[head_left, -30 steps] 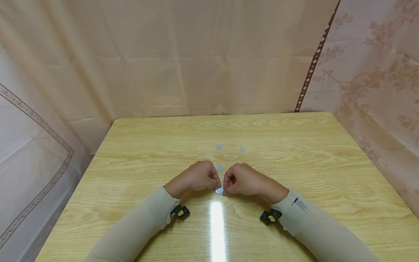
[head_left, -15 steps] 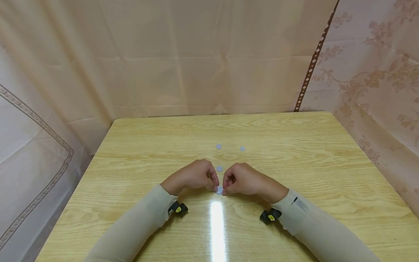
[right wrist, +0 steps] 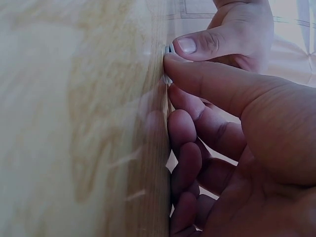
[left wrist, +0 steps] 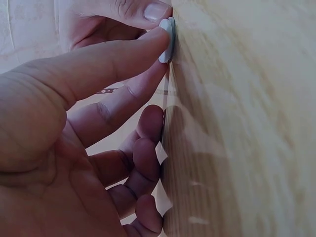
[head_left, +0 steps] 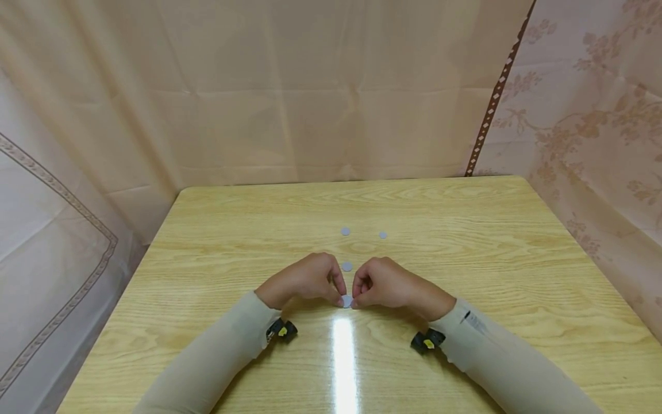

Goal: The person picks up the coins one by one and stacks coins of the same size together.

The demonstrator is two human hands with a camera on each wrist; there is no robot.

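Two silver coins [head_left: 347, 301] lie one on the other on the wooden table, between both hands. The upper coin [left wrist: 166, 43] looks slightly tilted over the darker-edged lower one in the left wrist view. My left hand [head_left: 310, 277] pinches the stack's left side with thumb and index finger. From the right, my right hand [head_left: 385, 284] holds the opposite edge with thumb and index finger. The other fingers of both hands curl with their tips down at the tabletop. In the right wrist view the right thumb hides most of the coins [right wrist: 167, 79].
Just beyond the hands lies a single coin [head_left: 347, 267]. Farther back are another coin [head_left: 345, 231] and a smaller one [head_left: 383, 235] to its right. The wooden table [head_left: 233, 230] ends at a curtain [head_left: 310, 115]. A bright reflection runs down the near tabletop.
The left fingertips have shifted from over the coins to their left edge, and the upper coin now covers more of the lower one. The right hand has stayed in place.
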